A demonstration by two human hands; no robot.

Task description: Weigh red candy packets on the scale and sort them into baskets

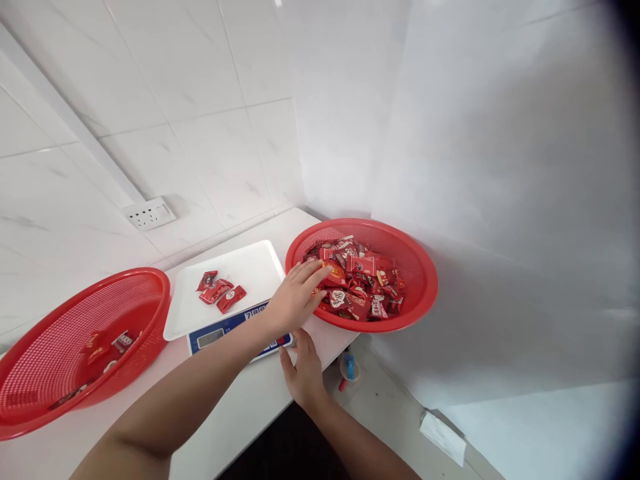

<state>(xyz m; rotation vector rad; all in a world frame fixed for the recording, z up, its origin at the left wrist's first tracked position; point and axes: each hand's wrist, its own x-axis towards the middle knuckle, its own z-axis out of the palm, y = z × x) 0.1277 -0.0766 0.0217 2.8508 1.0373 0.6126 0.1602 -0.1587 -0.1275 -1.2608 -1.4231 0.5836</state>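
My left hand reaches across into the right red basket, fingers stretched over the red candy packets piled in it; nothing is in its grasp. My right hand lies flat and open on the white counter's edge, just in front of the kitchen scale. On the scale's white tray lie three red candy packets. At the left stands another red basket holding a few packets.
The white counter ends in a corner of white tiled walls. A wall socket sits above the scale. On the floor beyond the counter edge are a small round object and a white paper slip.
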